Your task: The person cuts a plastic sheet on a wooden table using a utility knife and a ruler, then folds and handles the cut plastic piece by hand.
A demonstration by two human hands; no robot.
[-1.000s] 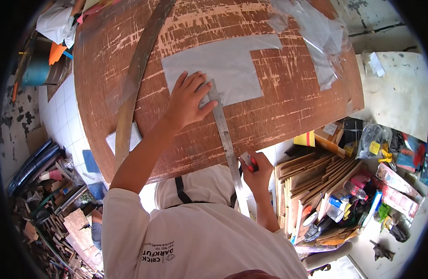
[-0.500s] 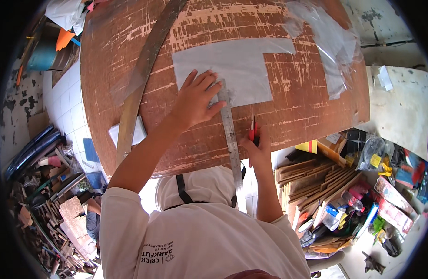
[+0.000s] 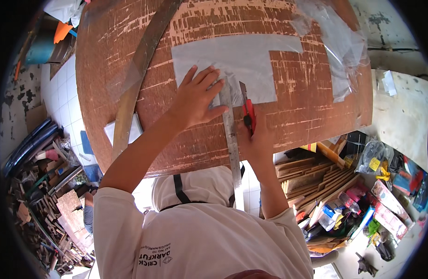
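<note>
My left hand (image 3: pixel 194 101) lies with fingers spread on a pale, translucent sheet (image 3: pixel 252 58), its thumb and fingertips at the upper end of a long steel ruler (image 3: pixel 231 139). The ruler runs from the sheet past the near edge of the worn brown tabletop (image 3: pixel 311 109). Just right of the ruler, my right hand (image 3: pixel 260 143) is closed around a red utility knife (image 3: pixel 248 114). Its blade is out, pointing away from me over the sheet's lower part; whether the tip touches cannot be made out.
A long, flat wooden strip (image 3: pixel 142 65) crosses the table's left side, over a small white pad (image 3: pixel 110 131). Crumpled clear plastic (image 3: pixel 339 56) lies at the far right. Stacked wood strips (image 3: pixel 307 179) and mixed clutter stand below right; scrap wood (image 3: pixel 46 223) fills the lower left.
My right hand has moved forward with the knife from the table's near edge to the sheet, and the blade now shows. My left hand stays on the sheet at the ruler.
</note>
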